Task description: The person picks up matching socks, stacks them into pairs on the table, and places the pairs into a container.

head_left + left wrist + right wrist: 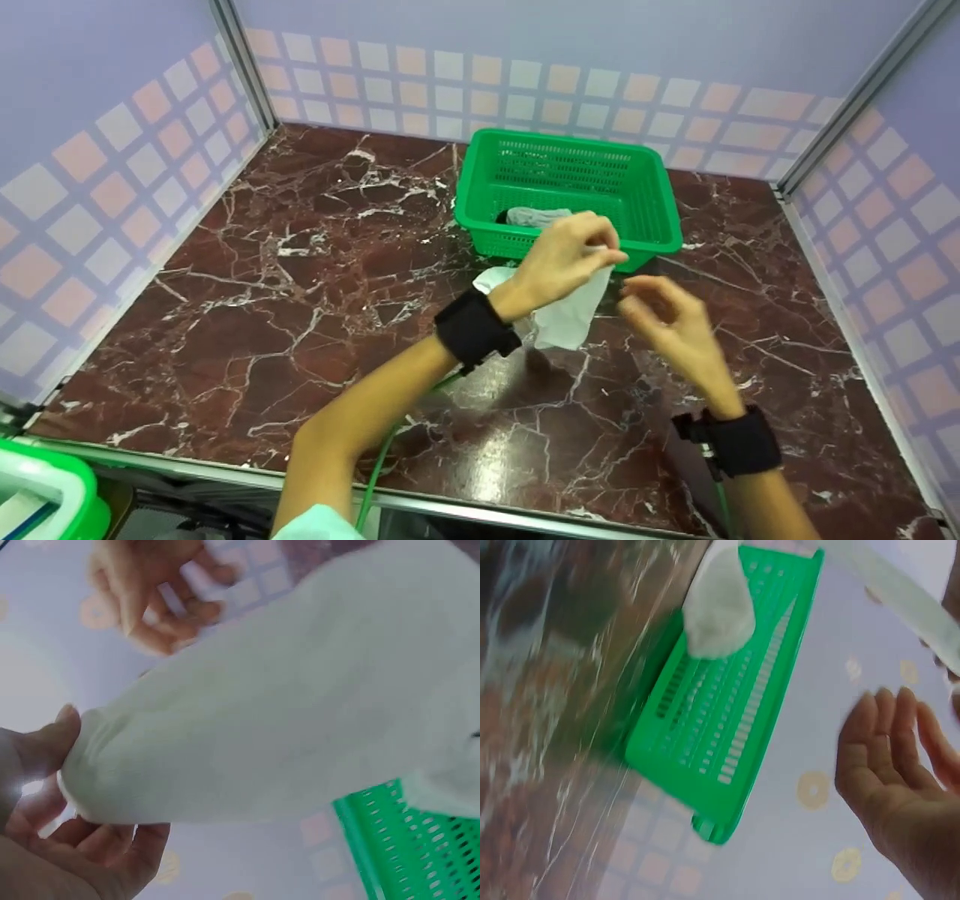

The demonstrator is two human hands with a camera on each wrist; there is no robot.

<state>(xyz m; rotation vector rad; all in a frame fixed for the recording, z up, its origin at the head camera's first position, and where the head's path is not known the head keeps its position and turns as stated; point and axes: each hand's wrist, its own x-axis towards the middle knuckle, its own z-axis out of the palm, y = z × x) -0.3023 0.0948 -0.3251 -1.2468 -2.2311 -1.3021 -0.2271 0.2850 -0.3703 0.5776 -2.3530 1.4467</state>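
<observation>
From my left hand hangs a white sock, its upper edge pinched between thumb and fingers. In the left wrist view the sock stretches broad across the picture from the fingertips. A rounded white end overlaps the basket in the right wrist view. My right hand is held apart to the right of the sock, fingers loosely bent with nothing in them; the right wrist view shows this hand too. Behind the hands stands a green basket, with a grey bundled sock inside, partly hidden by my left hand.
The basket rests on a dark red marbled tabletop, enclosed by tiled-pattern panels at the back and sides. At the lower left is a green-rimmed container. A green cable runs from beneath the left arm over the front edge.
</observation>
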